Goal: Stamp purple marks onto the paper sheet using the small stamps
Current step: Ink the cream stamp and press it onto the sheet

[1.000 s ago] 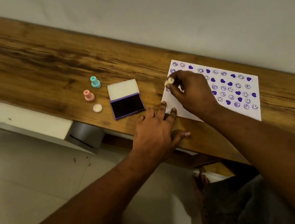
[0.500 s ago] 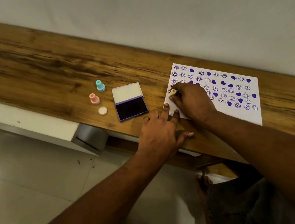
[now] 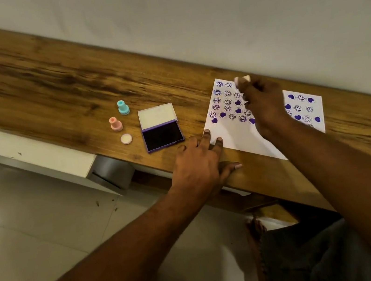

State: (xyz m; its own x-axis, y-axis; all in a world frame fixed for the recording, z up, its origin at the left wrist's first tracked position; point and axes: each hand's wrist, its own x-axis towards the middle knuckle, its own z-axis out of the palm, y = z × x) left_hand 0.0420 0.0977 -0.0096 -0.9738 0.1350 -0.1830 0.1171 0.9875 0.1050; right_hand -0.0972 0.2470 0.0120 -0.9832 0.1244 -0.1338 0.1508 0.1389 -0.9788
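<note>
**Getting set to print**

In the head view, the right hand is pinching a small pale stamp at its fingertips, hovering over the far left corner of the paper sheet. Blur is hiding which way the stamp's face is pointing. The left hand is lying spread, fingertips pressing the sheet's near left corner by the front edge of the bench. The sheet is lying flat, its long axis running along the bench. The stamp is looking light and rigid, best gripped by its stem; the thin paper is likely to slide unless pinned.

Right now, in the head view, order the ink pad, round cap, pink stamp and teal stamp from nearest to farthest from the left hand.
1. Ink pad, left of the left hand.
2. Round cap, farther left.
3. Pink stamp and teal stamp, farthest back: too close to call.
</note>
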